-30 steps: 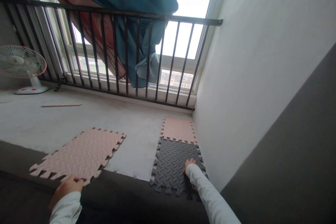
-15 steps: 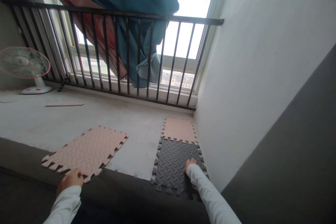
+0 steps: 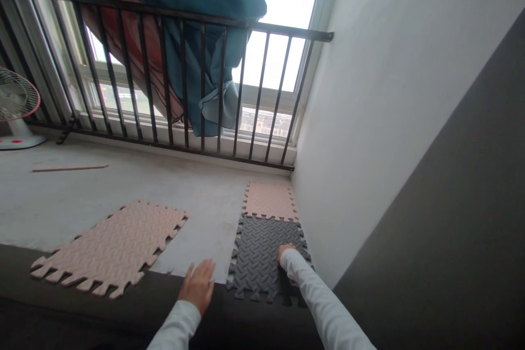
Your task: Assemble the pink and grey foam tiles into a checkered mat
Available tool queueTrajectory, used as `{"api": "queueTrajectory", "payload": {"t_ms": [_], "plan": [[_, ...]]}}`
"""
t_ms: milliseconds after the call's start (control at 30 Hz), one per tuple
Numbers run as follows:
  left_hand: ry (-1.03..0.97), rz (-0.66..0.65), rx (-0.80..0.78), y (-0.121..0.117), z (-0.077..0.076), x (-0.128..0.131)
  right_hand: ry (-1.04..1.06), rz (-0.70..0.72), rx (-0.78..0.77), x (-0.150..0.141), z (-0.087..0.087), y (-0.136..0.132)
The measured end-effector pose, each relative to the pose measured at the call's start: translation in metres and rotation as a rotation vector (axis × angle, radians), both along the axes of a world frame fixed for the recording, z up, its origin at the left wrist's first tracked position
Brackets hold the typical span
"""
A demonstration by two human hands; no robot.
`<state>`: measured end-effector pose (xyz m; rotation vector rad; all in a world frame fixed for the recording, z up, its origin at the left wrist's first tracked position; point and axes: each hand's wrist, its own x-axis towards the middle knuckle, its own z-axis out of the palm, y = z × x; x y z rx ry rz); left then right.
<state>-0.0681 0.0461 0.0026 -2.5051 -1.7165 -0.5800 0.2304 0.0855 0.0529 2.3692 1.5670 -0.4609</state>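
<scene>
Near the front edge of the raised floor, my left hand (image 3: 198, 286) is in the air with its fingers stretched out, holding nothing. Left of it lies a pink foam mat tile (image 3: 110, 243) with interlocking edges, its near end jutting past the ledge. My right hand (image 3: 286, 253) rests on a dark grey foam mat tile (image 3: 262, 254), fingers curled in; its fingertips are partly hidden. That grey tile meets a smaller-looking pink foam tile (image 3: 270, 200) behind it, along the right wall.
A black metal railing (image 3: 184, 152) runs before the window, with a teal and pink curtain (image 3: 172, 54) hanging behind it. A white fan (image 3: 20, 104) stands at the left. A thin stick (image 3: 69, 168) lies on the pale floor (image 3: 176, 180). The grey-and-white wall (image 3: 369, 120) bounds the right.
My left hand has let go of the left pink tile and moved right, fingers now spread. My right hand stays on the grey tile. The view has shifted slightly to the right.
</scene>
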Motion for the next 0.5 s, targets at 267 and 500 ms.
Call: {"api": "queueTrajectory", "payload": {"t_ms": [267, 500], "plan": [[0.010, -0.144, 0.366, -0.031, -0.060, 0.091, 0.112, 0.092, 0.039, 0.003, 0.020, 0.012], [-0.004, -0.151, 0.550, -0.028, -0.081, 0.090, 0.160, -0.019, 0.153, -0.022, 0.018, 0.074]]}}
